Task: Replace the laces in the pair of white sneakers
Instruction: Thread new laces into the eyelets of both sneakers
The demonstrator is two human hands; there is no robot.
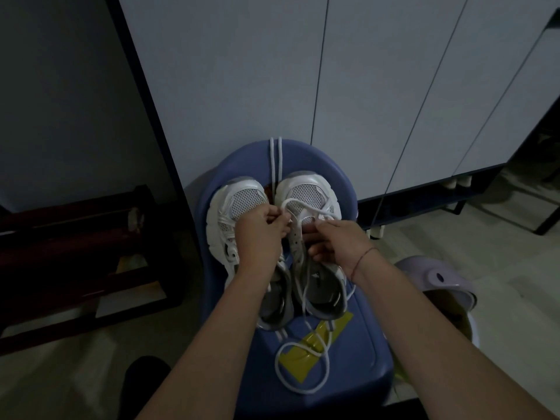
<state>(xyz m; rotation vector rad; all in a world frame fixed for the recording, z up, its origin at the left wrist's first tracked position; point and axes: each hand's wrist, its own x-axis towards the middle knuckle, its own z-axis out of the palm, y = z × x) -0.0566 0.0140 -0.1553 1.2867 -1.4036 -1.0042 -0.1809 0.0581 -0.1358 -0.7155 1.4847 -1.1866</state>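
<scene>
Two white sneakers stand side by side, toes away from me, on a blue chair seat (357, 344). My left hand (260, 231) lies over the left sneaker (230, 201) and pinches a white lace at the eyelets of the right sneaker (306, 192). My right hand (336, 241) grips the right sneaker's eyelet flap and lace. That lace (303, 368) trails down through the shoe and loops on the seat. A second white lace (275, 165) lies doubled between the toes, over the chair's back edge.
A yellow patch (306, 356) marks the seat under the lace loop. White cabinet doors (303, 71) rise right behind the chair. A dark wooden bench (75, 244) stands at the left, and a pale lilac container (439, 280) sits at the right on the floor.
</scene>
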